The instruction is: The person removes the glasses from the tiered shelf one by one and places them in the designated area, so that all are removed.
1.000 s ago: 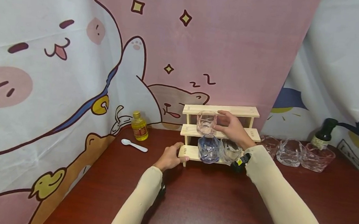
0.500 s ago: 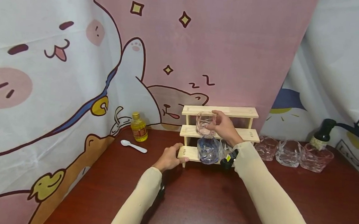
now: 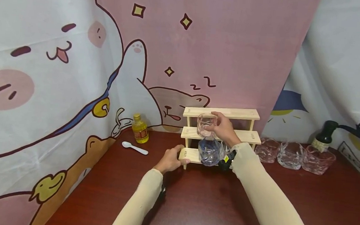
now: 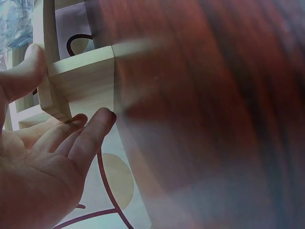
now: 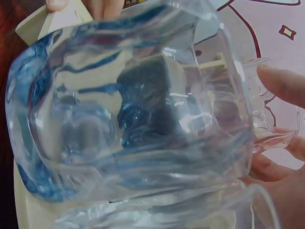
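A three-tier wooden shelf (image 3: 250,135) stands on the table. My left hand (image 3: 169,160) grips the left end of its lowest board; the thumb lies at the front and the fingers behind, as the left wrist view shows. My right hand (image 3: 226,129) holds a pinkish faceted glass (image 3: 205,120) upright at the left part of the middle board, thumb in front. Whether its base bears fully on the board I cannot tell. On the lowest board sits a blue-tinted glass (image 3: 209,153). Next to it a clear glass (image 5: 157,214) is mostly hidden behind the right wrist in the head view.
To the shelf's right are a pink glass (image 3: 267,150), a clear glass (image 3: 290,155) and another pink glass (image 3: 317,160). Behind them stands a dark green bottle (image 3: 325,135). On the left are a yellow oil bottle (image 3: 140,130) and a white spoon (image 3: 135,148). Printed cloth hangs behind.
My right hand and forearm have shifted left, the hand closer around the pinkish glass, and the wrist now covers most of the clear glass below. The left hand keeps its place on the shelf.
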The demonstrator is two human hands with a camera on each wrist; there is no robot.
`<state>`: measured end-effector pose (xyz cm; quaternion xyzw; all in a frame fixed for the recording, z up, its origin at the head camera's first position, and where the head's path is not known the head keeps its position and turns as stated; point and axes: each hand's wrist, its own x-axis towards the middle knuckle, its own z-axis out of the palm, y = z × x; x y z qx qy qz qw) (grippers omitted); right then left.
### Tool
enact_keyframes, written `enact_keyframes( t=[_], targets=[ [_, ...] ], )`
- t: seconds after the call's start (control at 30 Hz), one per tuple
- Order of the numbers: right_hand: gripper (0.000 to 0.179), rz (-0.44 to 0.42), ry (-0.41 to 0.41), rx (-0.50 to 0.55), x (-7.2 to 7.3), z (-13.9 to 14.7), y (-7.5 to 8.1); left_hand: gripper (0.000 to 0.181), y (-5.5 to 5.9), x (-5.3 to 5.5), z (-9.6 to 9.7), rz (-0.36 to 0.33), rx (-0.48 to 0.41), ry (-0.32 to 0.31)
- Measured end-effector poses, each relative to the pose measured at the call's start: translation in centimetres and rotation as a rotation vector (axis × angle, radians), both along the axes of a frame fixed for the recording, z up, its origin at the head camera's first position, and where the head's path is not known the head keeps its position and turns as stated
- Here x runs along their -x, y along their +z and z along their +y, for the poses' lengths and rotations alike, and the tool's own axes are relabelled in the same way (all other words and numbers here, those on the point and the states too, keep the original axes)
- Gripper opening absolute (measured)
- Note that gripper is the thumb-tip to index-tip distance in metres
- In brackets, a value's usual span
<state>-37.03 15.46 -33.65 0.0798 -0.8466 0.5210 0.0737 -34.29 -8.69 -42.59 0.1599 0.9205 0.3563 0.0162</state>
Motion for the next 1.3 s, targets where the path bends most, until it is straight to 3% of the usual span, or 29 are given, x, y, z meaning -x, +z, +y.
enact_keyframes(
  t=[0.3,0.67,1.07,1.3],
  targets=[
    [0.078,-0.018,-0.028,0.027,-0.3,0.0,0.3,0.066,0.0,-0.1,0.0,-0.003,0.002,0.004],
    [0.078,0.021,-0.013,0.061,-1.3,1.3,1.5,0.066,-0.7,-0.2,0.0,-0.005,-0.001,0.008],
    [0.079,-0.016,-0.021,0.051,-3.5,5.6,3.6,0.063,-0.6,0.0,0.1,0.013,-0.009,-0.007],
    [0.08,-0.007,-0.039,0.027,-4.6,8.8,3.8,0.063,-0.3,0.1,0.0,0.011,-0.015,0.0]
  ],
)
